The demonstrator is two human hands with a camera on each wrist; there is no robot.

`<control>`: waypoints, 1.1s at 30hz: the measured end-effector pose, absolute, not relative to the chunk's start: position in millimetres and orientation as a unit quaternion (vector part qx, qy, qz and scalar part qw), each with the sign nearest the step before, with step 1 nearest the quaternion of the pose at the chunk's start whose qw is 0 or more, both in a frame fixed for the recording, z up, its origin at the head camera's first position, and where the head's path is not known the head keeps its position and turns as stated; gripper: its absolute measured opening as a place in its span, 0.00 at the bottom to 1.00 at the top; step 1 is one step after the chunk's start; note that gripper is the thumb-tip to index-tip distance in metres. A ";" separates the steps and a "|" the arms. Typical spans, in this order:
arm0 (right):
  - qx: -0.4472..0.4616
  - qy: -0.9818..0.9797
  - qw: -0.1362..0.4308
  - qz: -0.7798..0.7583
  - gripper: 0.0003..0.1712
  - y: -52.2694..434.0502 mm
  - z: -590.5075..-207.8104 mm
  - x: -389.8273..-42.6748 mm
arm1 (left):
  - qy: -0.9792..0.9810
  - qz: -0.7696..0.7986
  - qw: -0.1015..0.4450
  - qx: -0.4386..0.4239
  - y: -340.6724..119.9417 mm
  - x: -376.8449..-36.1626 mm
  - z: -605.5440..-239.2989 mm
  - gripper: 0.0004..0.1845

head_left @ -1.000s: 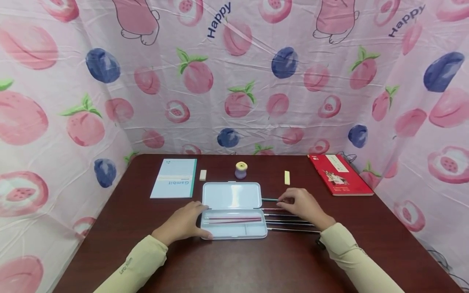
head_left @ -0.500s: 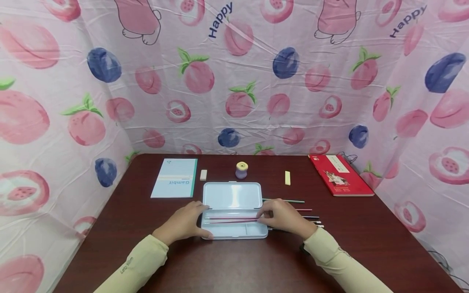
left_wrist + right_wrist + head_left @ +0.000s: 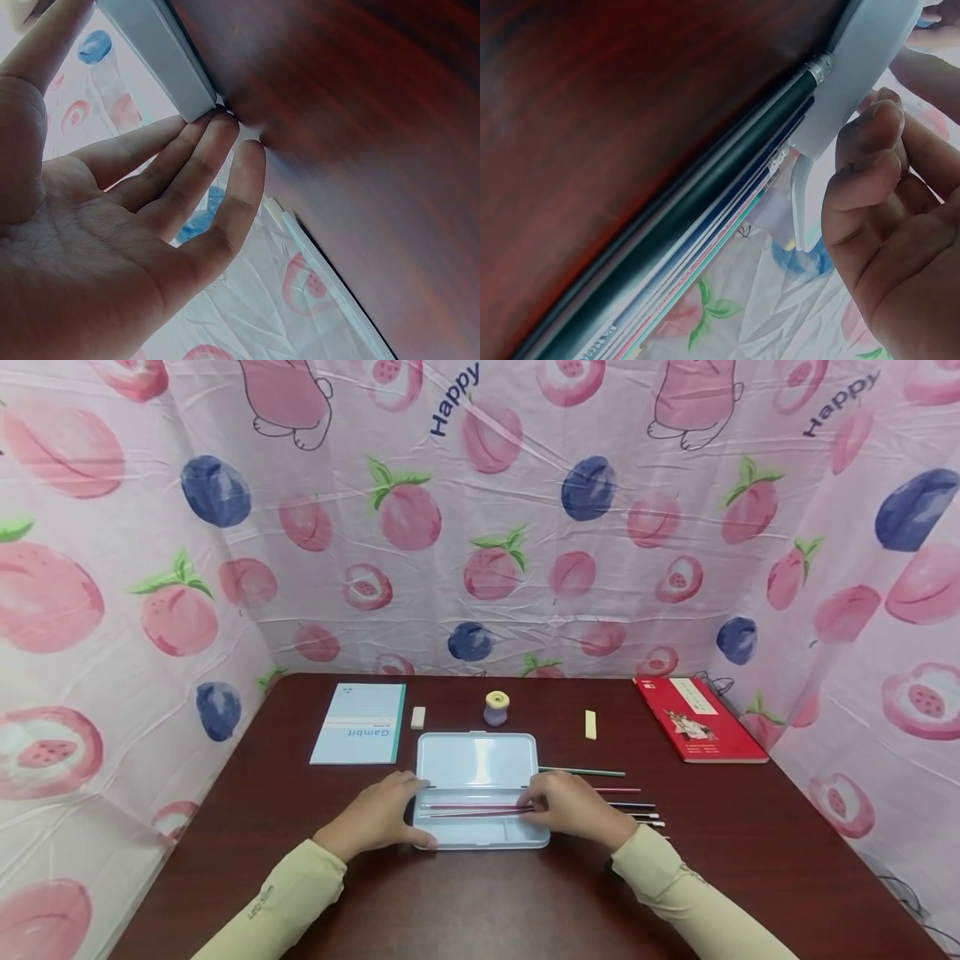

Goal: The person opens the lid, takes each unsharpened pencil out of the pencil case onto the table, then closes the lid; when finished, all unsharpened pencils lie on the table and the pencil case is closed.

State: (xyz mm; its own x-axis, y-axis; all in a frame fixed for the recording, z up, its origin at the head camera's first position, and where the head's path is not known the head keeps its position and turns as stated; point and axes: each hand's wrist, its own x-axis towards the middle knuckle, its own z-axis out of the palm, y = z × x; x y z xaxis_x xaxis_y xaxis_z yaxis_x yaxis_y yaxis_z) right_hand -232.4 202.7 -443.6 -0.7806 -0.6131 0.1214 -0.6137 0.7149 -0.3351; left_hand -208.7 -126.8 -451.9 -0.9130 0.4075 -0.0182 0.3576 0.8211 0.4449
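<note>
A pale blue pencil case (image 3: 476,760) stands with its lid laid back. Two slim red pencils (image 3: 468,812) lie in its upper compartment. My left hand (image 3: 377,814) holds the case's left end, thumb at the front edge and fingers near the hinge; in the left wrist view the fingertips (image 3: 221,124) touch its corner. At the right end of the tray, my right hand (image 3: 566,807) pinches the ends of the red pencils, partly covering them. The right wrist view shows curled fingers (image 3: 870,150) beside the case wall, the pinch point hidden. More pencils (image 3: 727,172) lie under this hand.
A green pencil (image 3: 585,771) and several others lie right of the case. Behind stand a yellow-and-purple spool-shaped item (image 3: 496,708), a white eraser (image 3: 417,718) and a yellow strip (image 3: 590,724). A notebook (image 3: 358,724) lies left, a red book (image 3: 701,718) right.
My right hand has moved left from the green pencil outside the case to the red pencils in the tray. The green pencil stays on the table; my left hand has stayed put.
</note>
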 end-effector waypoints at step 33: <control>0.299 -0.942 0.006 0.151 0.06 193.3 -448.0 -244.4 | 0.953 0.221 0.058 0.199 -126.4 -208.6 -451.5 0.51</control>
